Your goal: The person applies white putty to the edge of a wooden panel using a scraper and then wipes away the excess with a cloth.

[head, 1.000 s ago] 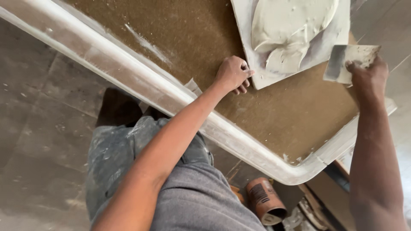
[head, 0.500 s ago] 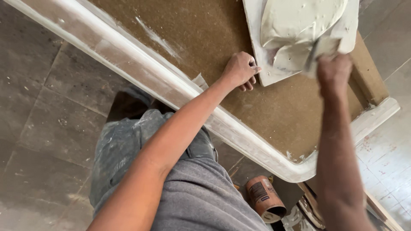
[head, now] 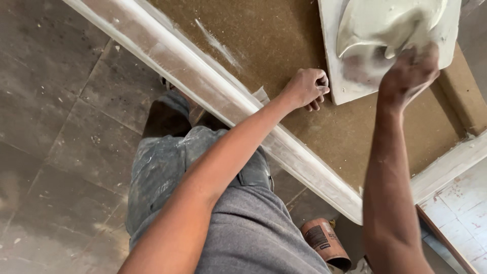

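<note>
Grey stone-look floor tiles (head: pixel 61 127), dusted with pale specks, fill the left half of the view. Brown fibreboard bench (head: pixel 284 45) runs across the upper right; its top is bare apart from a whitish smear (head: pixel 218 44) near the upper middle. White rounded edging (head: pixel 203 86), coated in dried filler, follows the bench's near side diagonally from upper left to lower right, then turns a corner toward the right edge.

Person's legs in paint-spattered grey trousers (head: pixel 162 167) stand just beside the edging; a grey shirt (head: pixel 253 238) covers the lower middle.

White flat board (head: pixel 335 76) lies on the bench at upper right, one corner pointing toward the person. Mound of wet off-white plaster (head: pixel 385 20) sits on the board, its surface pushed into smooth folds.

Left hand (head: pixel 307 87): fingers curled into a loose fist, knuckles resting on the bench top, touching or just beside the board's near corner. Cannot tell whether it pinches the board's edge.

Right hand (head: pixel 408 73): seen from the back, blurred, smeared with plaster, placed at the lower edge of the mound over the board. Fingers appear bent downward, but whether they grip anything cannot be told; no tool blade is distinguishable here.

Brown cylindrical can (head: pixel 324 243) with a dark label lies on the floor under the bench corner, near the person's side. Pale tiled patch (head: pixel 461 208) shows at lower right beyond the edging.
</note>
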